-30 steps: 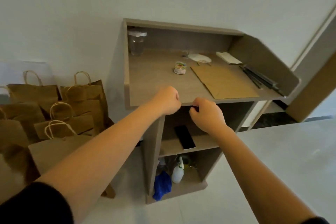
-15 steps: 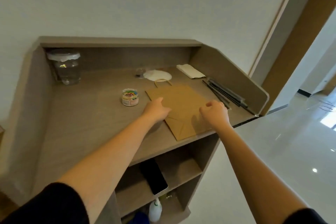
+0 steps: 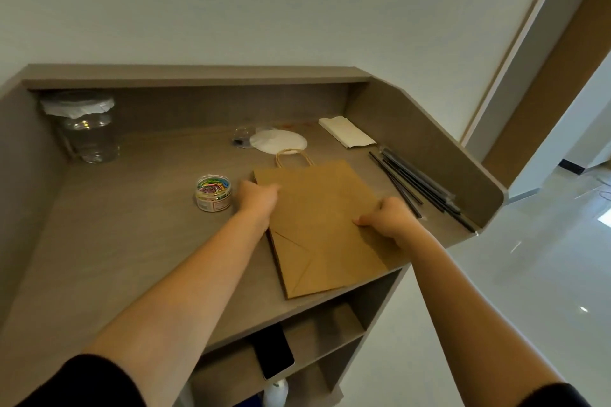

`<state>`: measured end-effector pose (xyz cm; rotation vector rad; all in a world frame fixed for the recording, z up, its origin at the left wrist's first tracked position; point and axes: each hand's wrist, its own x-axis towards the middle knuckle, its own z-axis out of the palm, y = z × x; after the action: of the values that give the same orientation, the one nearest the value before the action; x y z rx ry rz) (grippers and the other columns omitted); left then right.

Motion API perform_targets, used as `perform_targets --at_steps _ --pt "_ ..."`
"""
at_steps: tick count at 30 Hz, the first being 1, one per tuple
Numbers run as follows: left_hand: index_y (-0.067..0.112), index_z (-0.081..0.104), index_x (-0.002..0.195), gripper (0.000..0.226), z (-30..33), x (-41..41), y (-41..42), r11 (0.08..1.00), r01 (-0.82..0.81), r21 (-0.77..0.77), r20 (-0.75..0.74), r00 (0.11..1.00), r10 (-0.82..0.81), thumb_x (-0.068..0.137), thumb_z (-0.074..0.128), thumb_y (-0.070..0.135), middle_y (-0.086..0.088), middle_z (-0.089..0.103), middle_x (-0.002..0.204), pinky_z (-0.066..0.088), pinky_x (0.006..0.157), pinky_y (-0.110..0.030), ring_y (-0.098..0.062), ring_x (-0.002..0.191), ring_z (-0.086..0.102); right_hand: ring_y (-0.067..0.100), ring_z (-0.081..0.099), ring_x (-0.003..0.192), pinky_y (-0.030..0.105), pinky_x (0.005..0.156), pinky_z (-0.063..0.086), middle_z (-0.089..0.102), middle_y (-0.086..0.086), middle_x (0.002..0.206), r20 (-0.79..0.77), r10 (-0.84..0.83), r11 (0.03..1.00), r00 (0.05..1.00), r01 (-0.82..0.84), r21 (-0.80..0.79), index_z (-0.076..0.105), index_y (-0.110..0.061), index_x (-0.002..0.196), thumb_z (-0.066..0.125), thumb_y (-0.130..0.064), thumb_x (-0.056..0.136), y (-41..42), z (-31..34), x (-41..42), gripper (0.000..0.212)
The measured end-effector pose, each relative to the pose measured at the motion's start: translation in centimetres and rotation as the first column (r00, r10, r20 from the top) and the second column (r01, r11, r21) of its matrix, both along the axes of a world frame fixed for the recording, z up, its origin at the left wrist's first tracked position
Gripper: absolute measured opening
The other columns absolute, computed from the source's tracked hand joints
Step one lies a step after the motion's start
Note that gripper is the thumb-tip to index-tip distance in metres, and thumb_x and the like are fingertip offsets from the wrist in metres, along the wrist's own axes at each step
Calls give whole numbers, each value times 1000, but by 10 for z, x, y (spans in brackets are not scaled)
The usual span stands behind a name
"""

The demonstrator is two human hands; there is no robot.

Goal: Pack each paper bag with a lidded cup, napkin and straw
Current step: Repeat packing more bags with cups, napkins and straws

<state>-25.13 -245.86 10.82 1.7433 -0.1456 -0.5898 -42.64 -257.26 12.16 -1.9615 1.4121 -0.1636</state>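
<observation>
A flat brown paper bag (image 3: 320, 208) lies folded on the wooden counter (image 3: 132, 241), its handles pointing toward the back wall. My left hand (image 3: 258, 200) grips the bag's left edge near the top. My right hand (image 3: 385, 218) holds the bag's right edge with curled fingers. Behind the bag lie a white lid (image 3: 279, 141) and a clear cup on its side (image 3: 243, 139). A stack of white napkins (image 3: 347, 131) sits at the back right. Several black straws (image 3: 416, 183) lie along the right wall.
A clear jar with a white liner (image 3: 87, 129) stands at the back left corner. A small tub of coloured paper clips (image 3: 213, 193) sits just left of my left hand. A phone (image 3: 274, 355) lies on the shelf below. The counter has raised side walls.
I have stepped closer to the counter. Both hands moved from the counter's front edge onto the bag and now grip its two side edges.
</observation>
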Motion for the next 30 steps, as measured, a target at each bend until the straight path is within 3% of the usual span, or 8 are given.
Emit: perform_targets --at_steps 2,6,11,15,19,22,26,30 --pt "11 55 101 16 5 -10 5 996 17 -88 -39 999 -20 89 64 16 -11 60 107 50 88 -39 -31 105 58 17 48 83 27 64 38 49 4 96 57 48 999 997 -49 10 46 -11 112 70 -30 82 5 -2 -7 43" --pt "10 54 118 26 12 -38 19 981 43 -189 97 995 -25 92 57 8 -9 62 115 46 80 -33 -23 98 57 14 49 75 25 61 41 51 3 87 57 119 992 991 -116 -58 45 -14 97 69 -31 83 21 -5 -24 32" --pt "14 54 105 15 17 -85 67 957 29 -290 212 977 35 93 54 7 -5 62 105 47 81 -33 -20 94 58 17 51 83 31 75 45 52 6 97 7 188 978 982 -186 -91 46 -13 102 61 -38 88 60 -6 -58 32" --pt "18 55 100 9 5 -133 125 953 20 -303 360 928 95 93 56 12 2 64 96 51 87 -36 -18 95 61 28 42 112 40 94 41 40 11 125 -59 180 855 982 -186 -485 42 -9 124 51 -44 91 115 -7 -80 49" --pt "12 58 99 7 -13 -184 183 961 82 -264 525 848 72 94 55 16 -7 66 91 53 79 -29 -18 86 63 21 56 91 37 80 51 55 10 111 472 170 974 865 -219 50 45 -12 116 43 -58 91 178 17 -80 53" --pt "13 60 108 15 -22 -208 228 971 135 -196 625 780 18 96 52 17 -2 65 87 50 73 -23 -12 80 61 25 57 88 34 70 50 57 13 100 498 80 864 864 -309 397 49 -7 114 31 -70 88 218 27 -77 71" --pt "12 57 119 25 -35 -223 294 987 124 -103 710 704 -14 97 48 21 -4 66 98 53 79 -31 -14 91 62 23 55 69 32 63 48 57 12 78 450 129 810 884 -356 466 56 -4 89 35 -69 87 267 23 -75 68" --pt "8 60 114 25 -52 -229 362 1000 7 -11 794 608 5 97 47 22 -2 62 80 51 65 -31 -15 73 61 24 56 59 31 59 48 58 12 67 499 139 726 855 -431 536 55 -5 76 41 -50 90 321 10 -76 49"
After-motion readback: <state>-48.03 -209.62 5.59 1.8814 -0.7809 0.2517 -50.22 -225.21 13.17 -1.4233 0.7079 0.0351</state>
